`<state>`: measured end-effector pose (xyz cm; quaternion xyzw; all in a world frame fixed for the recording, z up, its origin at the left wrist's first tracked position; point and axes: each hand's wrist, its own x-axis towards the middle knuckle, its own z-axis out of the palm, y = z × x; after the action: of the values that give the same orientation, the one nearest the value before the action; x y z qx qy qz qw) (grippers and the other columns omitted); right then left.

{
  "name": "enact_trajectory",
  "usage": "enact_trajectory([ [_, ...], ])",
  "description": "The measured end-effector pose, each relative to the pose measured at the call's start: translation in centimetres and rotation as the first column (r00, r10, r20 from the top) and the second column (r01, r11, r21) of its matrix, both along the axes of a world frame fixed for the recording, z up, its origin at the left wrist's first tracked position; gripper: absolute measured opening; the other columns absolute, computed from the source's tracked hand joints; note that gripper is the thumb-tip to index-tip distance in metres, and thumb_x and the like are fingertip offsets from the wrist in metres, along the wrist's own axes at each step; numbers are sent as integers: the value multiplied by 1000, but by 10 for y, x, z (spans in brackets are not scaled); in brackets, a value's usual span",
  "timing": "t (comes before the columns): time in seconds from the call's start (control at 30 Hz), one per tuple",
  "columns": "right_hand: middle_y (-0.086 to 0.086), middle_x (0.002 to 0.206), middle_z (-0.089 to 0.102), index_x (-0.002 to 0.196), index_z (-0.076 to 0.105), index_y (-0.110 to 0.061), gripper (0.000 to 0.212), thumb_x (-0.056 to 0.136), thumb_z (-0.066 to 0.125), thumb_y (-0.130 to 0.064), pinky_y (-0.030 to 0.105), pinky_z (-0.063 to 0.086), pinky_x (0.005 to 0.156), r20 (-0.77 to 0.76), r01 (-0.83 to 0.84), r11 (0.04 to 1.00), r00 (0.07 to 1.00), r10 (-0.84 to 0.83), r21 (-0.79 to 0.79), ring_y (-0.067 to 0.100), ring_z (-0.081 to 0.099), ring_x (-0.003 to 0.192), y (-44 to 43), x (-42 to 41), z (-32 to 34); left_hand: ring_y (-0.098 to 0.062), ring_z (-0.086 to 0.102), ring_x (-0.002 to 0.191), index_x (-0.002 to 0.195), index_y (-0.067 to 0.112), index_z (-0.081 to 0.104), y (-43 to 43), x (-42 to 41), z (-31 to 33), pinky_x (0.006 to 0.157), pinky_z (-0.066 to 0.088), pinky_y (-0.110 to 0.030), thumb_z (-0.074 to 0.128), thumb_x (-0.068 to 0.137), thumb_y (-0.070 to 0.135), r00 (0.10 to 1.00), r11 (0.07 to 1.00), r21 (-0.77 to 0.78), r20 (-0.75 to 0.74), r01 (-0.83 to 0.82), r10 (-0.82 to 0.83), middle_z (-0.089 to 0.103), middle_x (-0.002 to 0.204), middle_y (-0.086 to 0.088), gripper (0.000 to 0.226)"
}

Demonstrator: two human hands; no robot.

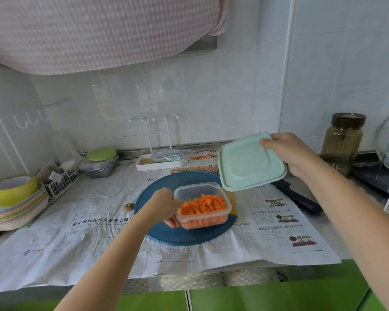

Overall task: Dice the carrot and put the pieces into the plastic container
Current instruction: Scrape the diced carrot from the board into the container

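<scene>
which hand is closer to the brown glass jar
Right. The right hand, holding the mint lid, is just left of the jar; the left hand grips the carrot container much farther left.

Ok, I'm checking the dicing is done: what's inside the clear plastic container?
Diced carrot pieces fill most of the plastic container, heaped up near its rim. The pile hides the bottom, so anything beneath it cannot be seen.
</scene>
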<state>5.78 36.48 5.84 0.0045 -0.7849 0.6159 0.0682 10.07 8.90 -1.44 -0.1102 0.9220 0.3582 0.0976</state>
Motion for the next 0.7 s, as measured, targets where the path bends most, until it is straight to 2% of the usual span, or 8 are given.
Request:
enact_trajectory([
  [0.07, 7, 86, 66, 99, 63, -7, 9, 95, 58, -13, 24, 53, 50, 49, -6, 984, 999, 15, -175, 19, 63, 69, 0, 2, -1, -11, 57, 36, 79, -5, 57, -8, -9, 4, 53, 52, -21, 44, 97, 13, 997, 995, 64, -35, -72, 74, 64, 48, -6, 29],
  [0.13, 7, 84, 66, 95, 63, -6, 8, 95, 58, -12, 24, 53, 43, 115, -6, 947, 992, 45, -322, 20, 64, 66, 0, 2, -3, -12, 58, 37, 81, -6, 61, -13, -13, 9, 51, 53, -22, 48, 97, 14, 990, 988, 104, -76, -112, 120, 65, 49, -6, 28],
  [0.23, 7, 82, 67, 90, 63, -7, 8, 94, 58, -11, 26, 53, 42, 161, -2, 902, 984, 80, -433, 17, 68, 54, 3, -1, -6, -13, 56, 36, 82, -4, 66, -5, -9, 11, 43, 49, -19, 49, 96, 14, 988, 997, 72, -150, -34, 44, 65, 49, -7, 29],
  [0.33, 9, 87, 67, 95, 63, -7, 7, 94, 58, -12, 27, 52, 41, 173, 16, 886, 982, 73, -464, 16, 68, 54, 6, -6, -9, -14, 56, 37, 86, -5, 66, -2, -9, 9, 43, 47, -19, 48, 95, 15, 978, 999, 28, -205, -26, 31, 65, 50, -8, 28],
  [0.43, 8, 88, 68, 96, 63, -7, 8, 93, 59, -12, 28, 53, 44, 172, 16, 892, 983, 70, -452, 20, 67, 64, 5, -9, -14, -17, 59, 42, 89, -2, 63, -6, -10, 6, 46, 52, -24, 47, 95, 16, 961, 999, -3, -273, -43, 40, 67, 57, -12, 26],
  [0.53, 8, 88, 69, 96, 64, -7, 8, 93, 59, -13, 30, 54, 50, 177, 9, 900, 981, 76, -435, 22, 66, 70, 3, -10, -17, -14, 61, 43, 90, 4, 62, -9, -8, 2, 45, 50, -22, 46, 96, 18, 945, 998, -30, -325, -55, 42, 67, 59, -10, 22],
  [0.7, 9, 88, 68, 96, 63, -6, 7, 94, 57, -10, 27, 53, 45, 186, 29, 893, 981, 61, -449, 21, 66, 69, 0, -11, -20, -14, 60, 42, 80, 7, 59, -16, -12, -2, 44, 52, -23, 48, 94, 14, 920, 996, -37, -387, -76, 55, 66, 58, -10, 19],
])
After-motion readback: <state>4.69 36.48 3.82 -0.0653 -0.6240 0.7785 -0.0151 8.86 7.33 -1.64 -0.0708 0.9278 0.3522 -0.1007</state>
